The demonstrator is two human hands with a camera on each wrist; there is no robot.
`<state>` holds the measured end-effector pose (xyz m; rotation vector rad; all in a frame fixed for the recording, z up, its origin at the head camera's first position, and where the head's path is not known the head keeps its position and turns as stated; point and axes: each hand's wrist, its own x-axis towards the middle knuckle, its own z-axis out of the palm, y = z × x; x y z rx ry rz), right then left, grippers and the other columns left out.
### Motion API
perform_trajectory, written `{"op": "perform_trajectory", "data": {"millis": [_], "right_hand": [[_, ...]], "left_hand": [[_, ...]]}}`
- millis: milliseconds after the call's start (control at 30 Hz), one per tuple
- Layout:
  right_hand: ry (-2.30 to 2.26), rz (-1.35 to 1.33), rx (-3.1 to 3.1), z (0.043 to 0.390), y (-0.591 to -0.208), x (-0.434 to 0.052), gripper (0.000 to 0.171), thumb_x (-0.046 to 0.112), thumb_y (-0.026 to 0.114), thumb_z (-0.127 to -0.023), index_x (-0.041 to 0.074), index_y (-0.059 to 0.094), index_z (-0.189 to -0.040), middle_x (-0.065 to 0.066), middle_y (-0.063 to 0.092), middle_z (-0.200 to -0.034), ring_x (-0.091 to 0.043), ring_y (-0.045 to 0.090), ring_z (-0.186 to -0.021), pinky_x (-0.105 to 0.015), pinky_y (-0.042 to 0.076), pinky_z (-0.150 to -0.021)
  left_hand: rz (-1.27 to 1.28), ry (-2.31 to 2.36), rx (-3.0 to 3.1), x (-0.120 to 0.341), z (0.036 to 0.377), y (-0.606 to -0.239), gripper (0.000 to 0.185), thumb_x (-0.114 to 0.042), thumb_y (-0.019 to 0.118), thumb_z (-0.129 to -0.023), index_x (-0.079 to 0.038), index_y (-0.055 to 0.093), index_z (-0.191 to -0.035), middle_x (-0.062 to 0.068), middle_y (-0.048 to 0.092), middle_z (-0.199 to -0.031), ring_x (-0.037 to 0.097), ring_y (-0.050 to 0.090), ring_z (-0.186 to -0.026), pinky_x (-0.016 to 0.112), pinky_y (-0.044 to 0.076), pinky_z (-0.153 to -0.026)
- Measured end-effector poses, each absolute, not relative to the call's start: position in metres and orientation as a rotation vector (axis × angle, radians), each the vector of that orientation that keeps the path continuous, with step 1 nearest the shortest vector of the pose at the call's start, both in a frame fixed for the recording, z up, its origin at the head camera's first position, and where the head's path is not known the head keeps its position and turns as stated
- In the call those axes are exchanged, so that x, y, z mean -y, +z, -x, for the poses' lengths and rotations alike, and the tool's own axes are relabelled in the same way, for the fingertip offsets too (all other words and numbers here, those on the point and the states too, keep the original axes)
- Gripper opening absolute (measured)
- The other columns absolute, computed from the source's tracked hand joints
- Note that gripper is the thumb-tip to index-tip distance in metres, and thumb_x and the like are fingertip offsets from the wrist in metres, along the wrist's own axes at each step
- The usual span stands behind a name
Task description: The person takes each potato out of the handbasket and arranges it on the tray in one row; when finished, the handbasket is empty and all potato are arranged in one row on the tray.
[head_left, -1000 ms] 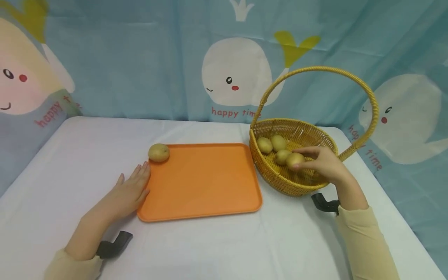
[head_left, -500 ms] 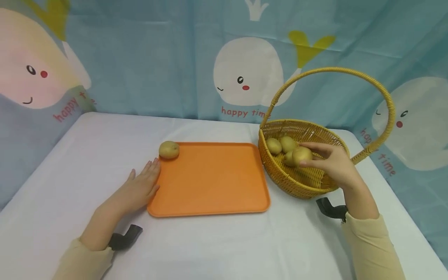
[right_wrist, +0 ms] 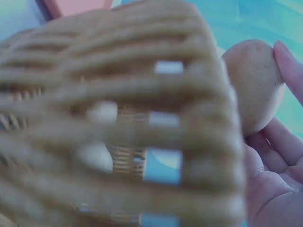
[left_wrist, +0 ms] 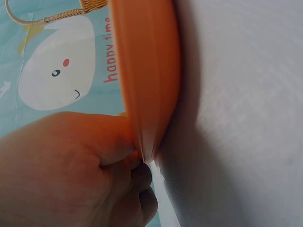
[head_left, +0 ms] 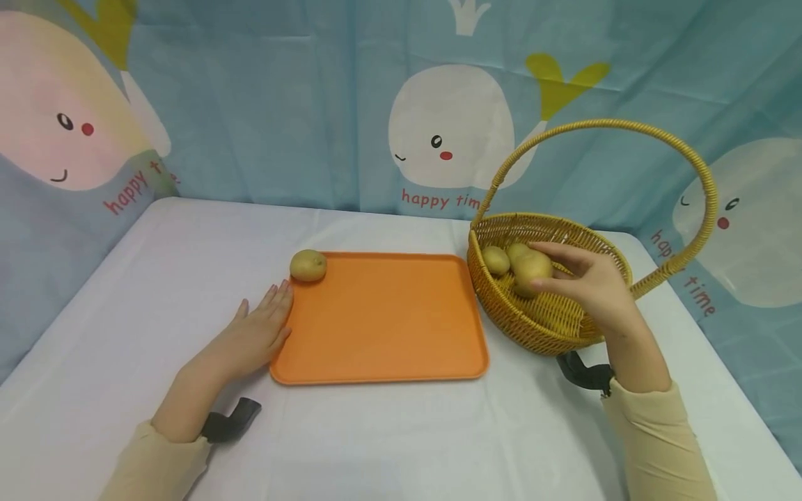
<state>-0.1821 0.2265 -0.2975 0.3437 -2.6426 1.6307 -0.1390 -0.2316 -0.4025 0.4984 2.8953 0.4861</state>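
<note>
In the head view, my right hand [head_left: 589,289] pinches a potato [head_left: 532,270] between thumb and fingers, over the inside of a wicker basket [head_left: 539,341]. The right wrist view shows that potato [right_wrist: 253,85] just above the basket's rim. More potatoes [head_left: 497,260] lie in the basket, one partly hidden by the held one. My left hand [head_left: 250,341] rests with straight fingers along the left edge of an orange tray [head_left: 382,320]; in the left wrist view its thumb touches the tray's rim [left_wrist: 147,71]. Another potato [head_left: 308,266] sits at the tray's far left corner.
The basket's tall arched handle [head_left: 704,209] rises over its right side. A white cloth [head_left: 376,438] covers the table. Behind hangs a blue curtain [head_left: 282,104] with printed whales. Black wrist mounts [head_left: 232,421] stick out below both wrists.
The head view has swung, so everything sits farther right. My right hand has moved the potato slightly up and left over the basket. The left hand stays at the tray's edge.
</note>
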Motion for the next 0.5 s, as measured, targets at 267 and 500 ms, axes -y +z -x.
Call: {"op": "perform_trajectory", "data": {"millis": [267, 500], "right_hand": [[1.743, -0.368, 2.572, 0.183, -0.298, -0.212, 0.052, 0.003, 0.078, -0.076, -0.001, 0.060, -0.125, -0.007, 0.061, -0.125, -0.011, 0.059, -0.109, -0.019, 0.049, -0.084], [1.838, -0.433, 2.504, 0.189, -0.300, -0.196, 0.053, 0.001, 0.077, -0.076, -0.001, 0.060, -0.125, -0.007, 0.060, -0.125, -0.014, 0.060, -0.107, -0.022, 0.051, -0.084]], "left_hand": [[-0.497, 0.494, -2.888, 0.232, 0.138, -0.402, 0.063, -0.021, 0.045, -0.098, 0.009, 0.018, -0.146, 0.026, 0.012, -0.153, 0.040, 0.009, -0.141, 0.068, 0.005, -0.104], [-0.497, 0.482, -2.894, 0.232, 0.139, -0.402, 0.062, -0.021, 0.045, -0.098, 0.009, 0.018, -0.146, 0.026, 0.012, -0.153, 0.040, 0.010, -0.141, 0.068, 0.005, -0.104]]}}
